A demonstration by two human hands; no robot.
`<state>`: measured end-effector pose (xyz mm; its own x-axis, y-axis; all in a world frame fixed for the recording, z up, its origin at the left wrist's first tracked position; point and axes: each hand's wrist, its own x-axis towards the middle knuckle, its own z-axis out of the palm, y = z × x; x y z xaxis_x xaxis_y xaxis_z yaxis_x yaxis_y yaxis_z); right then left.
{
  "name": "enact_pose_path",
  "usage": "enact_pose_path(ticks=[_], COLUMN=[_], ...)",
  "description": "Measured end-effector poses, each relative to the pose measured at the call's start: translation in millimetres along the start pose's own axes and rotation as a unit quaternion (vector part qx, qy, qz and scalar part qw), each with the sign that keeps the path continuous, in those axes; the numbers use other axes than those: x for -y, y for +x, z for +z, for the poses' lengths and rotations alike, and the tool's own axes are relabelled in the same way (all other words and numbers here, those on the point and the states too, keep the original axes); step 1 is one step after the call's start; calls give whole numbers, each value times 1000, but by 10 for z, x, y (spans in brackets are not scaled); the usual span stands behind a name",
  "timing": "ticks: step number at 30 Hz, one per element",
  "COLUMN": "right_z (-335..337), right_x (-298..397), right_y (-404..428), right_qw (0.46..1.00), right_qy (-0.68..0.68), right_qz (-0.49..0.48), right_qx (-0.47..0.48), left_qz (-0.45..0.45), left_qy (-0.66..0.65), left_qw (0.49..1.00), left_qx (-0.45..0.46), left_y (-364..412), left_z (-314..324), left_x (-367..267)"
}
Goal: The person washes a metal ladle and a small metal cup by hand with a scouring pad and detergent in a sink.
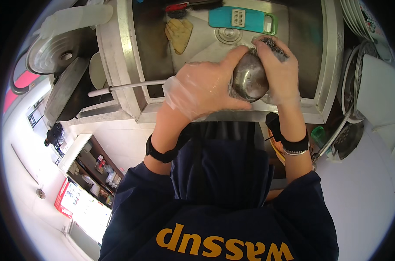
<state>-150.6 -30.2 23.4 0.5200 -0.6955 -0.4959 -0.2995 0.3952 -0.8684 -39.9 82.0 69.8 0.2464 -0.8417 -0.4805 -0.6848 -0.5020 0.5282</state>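
Over a stainless steel sink (145, 109), my left hand (207, 84), in a thin clear plastic glove, grips a rounded metal ladle bowl (251, 78). A long ladle handle (132, 85) runs out leftwards from behind this hand; where it joins the bowl is hidden. My right hand (282, 75), also in clear plastic, presses against the bowl's right side and holds a dark steel wool scrubber (275, 49) at its fingers. Beyond the hands lie a teal and green hand grater (238, 20), a round drain strainer (229, 34) and a yellowish glove or cloth (179, 35).
A red and black brush (177, 10) lies at the sink's far side. Metal lids (53, 53) and a dark pan (70, 91) stand left of it. Stacked plates (357, 19), strainers (350, 81) and a white board (380, 91) crowd the right edge.
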Motion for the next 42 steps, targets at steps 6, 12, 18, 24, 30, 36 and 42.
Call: enact_pose_path(ticks=[6,12,18,24,30,36,42], right_z=[-118,25,-82,-87,138,201,19], right_x=[28,-43,-140,-59,-151,-89,-69], right_y=[-94,-200,100,-153,-186,10,-130], right_qw=[995,992,942,920,977,872,930], right_qy=[82,-11,299,378,190,452,354], right_qz=[-3,-123,149,104,-52,136,-66], right_qx=[64,9,-47,25,-78,-127,72], left_qz=[33,-1,32,63,39,63,23], left_qy=[2,23,49,-19,-95,-53,-164], left_qw=[999,1000,998,996,990,991,985], left_qx=[2,-17,-20,-62,-98,-110,44], left_y=[55,49,76,14,12,-178,-303], left_z=[-38,-11,76,67,160,94,-28], left_x=[76,36,-16,150,196,197,402])
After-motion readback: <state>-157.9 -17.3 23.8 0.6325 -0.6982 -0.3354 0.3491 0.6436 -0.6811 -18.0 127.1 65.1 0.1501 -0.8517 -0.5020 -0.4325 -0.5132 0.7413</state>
